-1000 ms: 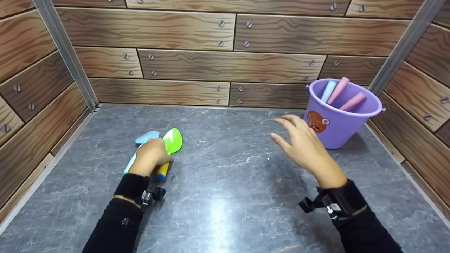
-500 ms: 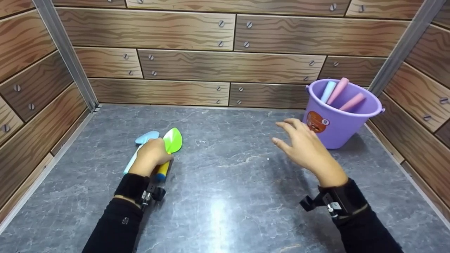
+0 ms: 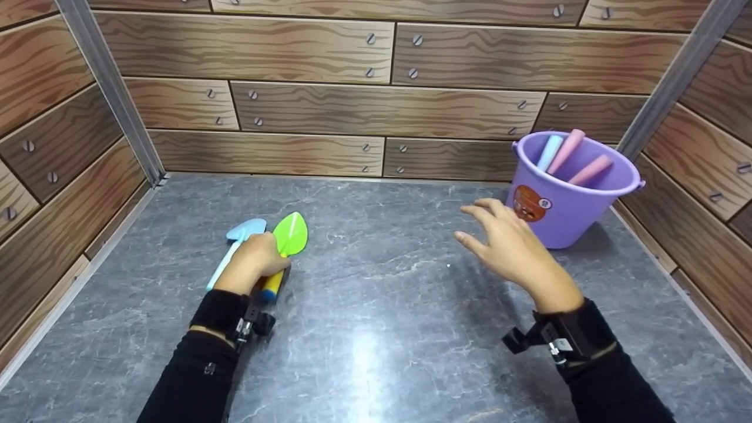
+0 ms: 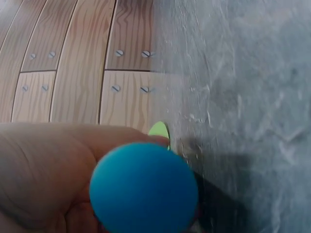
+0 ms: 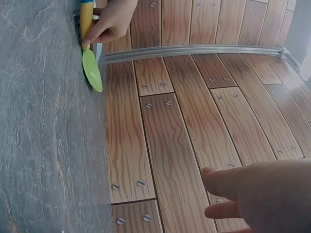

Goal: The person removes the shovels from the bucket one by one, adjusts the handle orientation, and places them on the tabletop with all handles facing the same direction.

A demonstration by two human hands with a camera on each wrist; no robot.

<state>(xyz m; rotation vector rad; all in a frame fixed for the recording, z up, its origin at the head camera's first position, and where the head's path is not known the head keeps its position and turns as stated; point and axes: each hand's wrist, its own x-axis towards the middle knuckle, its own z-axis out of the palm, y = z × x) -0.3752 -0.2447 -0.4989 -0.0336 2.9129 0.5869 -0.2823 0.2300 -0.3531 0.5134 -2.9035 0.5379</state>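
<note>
On the left of the head view my left hand (image 3: 254,257) grips the yellow handle of a toy trowel (image 3: 291,234). Its blade is green, and the blue handle end (image 4: 144,188) fills the near part of the left wrist view. Just left of that hand lies a light-blue toy tool (image 3: 223,265) with a pale handle, partly hidden by the hand. My right hand (image 3: 506,249) hovers over the table with fingers spread loosely, holding nothing. It is in front of a purple bucket (image 3: 561,211), overlapping its lower left side in view.
Inside the bucket stand a blue handle (image 3: 549,153) and two pink handles (image 3: 590,170); their lower ends are hidden. The grey marbled tabletop (image 3: 364,264) is bounded by wood-patterned walls (image 3: 317,108) at the back and both sides.
The trowel's green blade has tipped slightly and shifted a little to the right. My left hand stays nearly in place, and the right hand has drifted slightly to the right.
</note>
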